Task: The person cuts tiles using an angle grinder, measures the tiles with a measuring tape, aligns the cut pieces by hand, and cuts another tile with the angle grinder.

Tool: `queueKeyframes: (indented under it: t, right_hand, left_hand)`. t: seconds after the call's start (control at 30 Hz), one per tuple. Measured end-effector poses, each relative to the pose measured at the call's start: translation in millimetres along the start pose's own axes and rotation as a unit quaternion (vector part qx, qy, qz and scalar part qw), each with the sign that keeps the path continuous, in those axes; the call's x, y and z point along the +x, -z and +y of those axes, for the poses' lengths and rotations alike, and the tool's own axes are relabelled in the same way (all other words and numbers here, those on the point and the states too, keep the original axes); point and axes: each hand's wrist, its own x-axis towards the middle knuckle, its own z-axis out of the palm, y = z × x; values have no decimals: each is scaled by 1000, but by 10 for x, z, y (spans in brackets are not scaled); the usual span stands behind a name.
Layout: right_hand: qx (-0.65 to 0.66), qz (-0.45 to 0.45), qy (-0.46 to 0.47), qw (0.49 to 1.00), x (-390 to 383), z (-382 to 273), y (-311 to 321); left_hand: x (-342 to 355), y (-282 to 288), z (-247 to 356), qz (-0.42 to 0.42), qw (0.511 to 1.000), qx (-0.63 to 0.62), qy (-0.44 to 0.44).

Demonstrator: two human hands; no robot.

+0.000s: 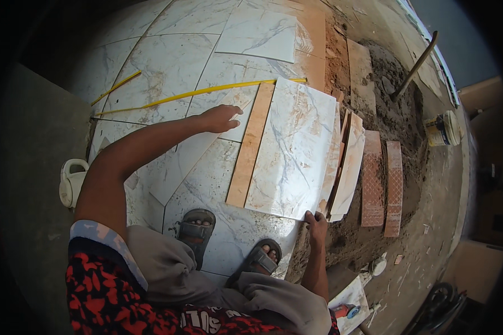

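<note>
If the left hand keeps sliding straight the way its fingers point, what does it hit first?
Most likely the narrow tan strip tile, just ahead of the left hand, then the big loose marble tile beside it; depth is uncertain.

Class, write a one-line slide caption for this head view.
Squatting on laid marble tiles, left hand flat on the floor, right hand gripping a loose tile's corner.

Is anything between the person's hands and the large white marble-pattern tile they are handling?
Nothing visible. The right hand already grips the near corner of the large white marble-pattern tile. The left hand lies flat on the laid floor tiles beside it, with only a narrow orange strip tile between them.
</note>
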Motion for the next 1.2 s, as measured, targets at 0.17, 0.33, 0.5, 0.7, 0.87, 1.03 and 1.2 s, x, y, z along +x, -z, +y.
queueKeyframes:
  t: [0.17, 0.33, 0.5, 0.7, 0.87, 1.03, 1.2]
  right_hand:
    - [13, -15, -37, 999, -108, -6, -105]
    - [-7, -10, -49, 999, -81, 51, -78]
    - [2, -17, -61, 998, -45, -79, -65]
    - [-16, -6, -72, 997, -81, 1, -55]
    - [11, -12, -64, 998, -78, -57, -138]
    - [214, 58, -96, 970, -129, 60, -9]
    - [313, 120, -87, 938, -161, -84, 431]
  left_hand:
    - [1388, 64, -68, 115, 993, -24, 5]
    - [2431, -234, -164, 154, 986, -30, 51]
    - [2925, -287, -412, 203, 978, 9, 37]
    - [2948, -354, -392, 197, 979, -36, 24]
    - [2756, -110, -490, 206, 977, -10, 62]
    - [2198, 107, -517, 161, 980, -115, 28]
    - [1267, 257, -355, 50, 955, -282, 77]
